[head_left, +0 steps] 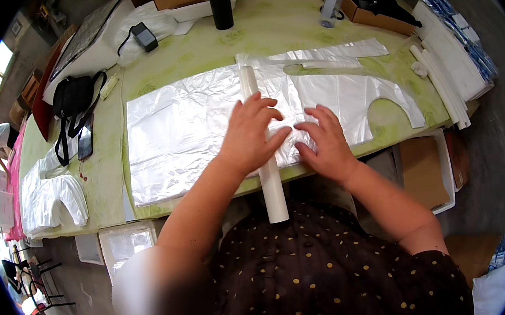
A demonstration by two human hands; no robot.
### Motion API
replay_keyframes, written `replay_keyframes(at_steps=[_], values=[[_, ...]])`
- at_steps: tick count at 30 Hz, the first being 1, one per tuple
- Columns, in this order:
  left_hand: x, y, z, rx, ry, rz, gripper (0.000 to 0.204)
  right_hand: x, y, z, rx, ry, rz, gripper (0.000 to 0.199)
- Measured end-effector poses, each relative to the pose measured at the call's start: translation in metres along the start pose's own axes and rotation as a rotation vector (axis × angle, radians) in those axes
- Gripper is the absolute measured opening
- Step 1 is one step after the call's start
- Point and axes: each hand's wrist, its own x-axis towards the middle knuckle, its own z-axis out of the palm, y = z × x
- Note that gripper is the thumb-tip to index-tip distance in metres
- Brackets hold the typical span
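Lying at the far left of the green, mottled tabletop (pixel 111 160) is a loose pile of white plastic vest-style bags (pixel 50 194), and behind it a black strapped pouch (pixel 71 99); neither is near the work.

Next comes the wide flattened stack of translucent white plastic bags (pixel 182 134), spread across the middle of the tabletop. Its left half lies free, so a draught or a tug from the hands could ruffle or slide the top layers out of register.

Across that stack, running from the far side to past the near edge, lies a long white cardboard-like tube (pixel 261 156). Its near end overhangs the tabletop toward the person's dark dotted top, so it could roll or tip off if the pressure eases.

The left hand (pixel 250 136) rests on the tube with fingers spread, pressing down. The right hand (pixel 321 141) lies flat just beside it on the plastic, fingers slightly curled, pinching nothing that I can see. Uneven pressure between the two might crease the film or let it slip askew under the tube.

Further right, the cut-out handle end of the stack (pixel 382 101) lies near the tabletop's edge, where it could slide off.
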Motion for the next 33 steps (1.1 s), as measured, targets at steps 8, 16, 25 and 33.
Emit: replay_keyframes(at_steps=[8,16,25,33], values=[[-0.037,-0.001,-0.001,0.051,-0.282,-0.271,0.066,0.103,0.024,0.072,-0.27,-0.231,0.143,0.054],[-0.04,-0.006,-0.003,0.002,-0.278,-0.29,0.064,0.158,0.102,0.04,-0.487,-0.456,0.652,0.068],[-0.039,-0.002,-0.003,-0.042,-0.244,-0.281,0.063,0.012,0.323,-0.179,-0.732,-0.038,1.225,0.072],[-0.045,-0.005,-0.005,-0.013,-0.228,-0.273,0.063,0.04,0.081,-0.038,-0.071,-0.232,0.251,0.058]])
